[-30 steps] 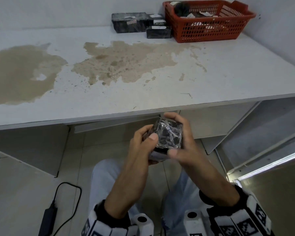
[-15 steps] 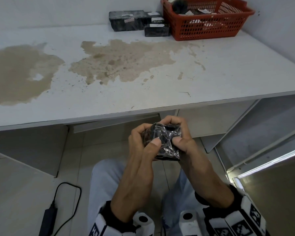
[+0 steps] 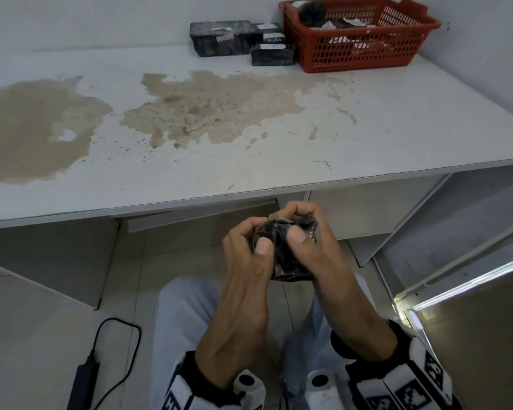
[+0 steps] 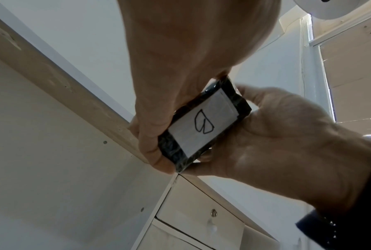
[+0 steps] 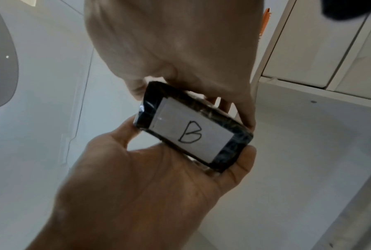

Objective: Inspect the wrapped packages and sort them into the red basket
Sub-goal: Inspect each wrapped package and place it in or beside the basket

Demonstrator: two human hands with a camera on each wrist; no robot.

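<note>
A small package [image 3: 285,255] wrapped in black film is held over my lap, below the table's front edge. My left hand [image 3: 256,238] grips its left side and my right hand [image 3: 296,224] its right side, both thumbs pressed on the near face. The underside carries a white label with a handwritten "B" [image 5: 191,132], also visible in the left wrist view on the package [image 4: 204,128]. The red basket [image 3: 359,51] stands at the table's far right corner with several wrapped items inside. Beside it lie a large black package [image 3: 219,38] and two small ones [image 3: 273,54].
The white table [image 3: 397,128] has broad brown stains across its left and middle. Drawers [image 4: 201,213] sit under the table. A white panel [image 3: 456,226] leans at the right. A black charger with its cable [image 3: 83,377] lies on the tiled floor at my left.
Both hands have turned the package over, so its crinkled face tips away and the label faces down. The fingers have closed tighter round it, and the hands sit slightly lower.
</note>
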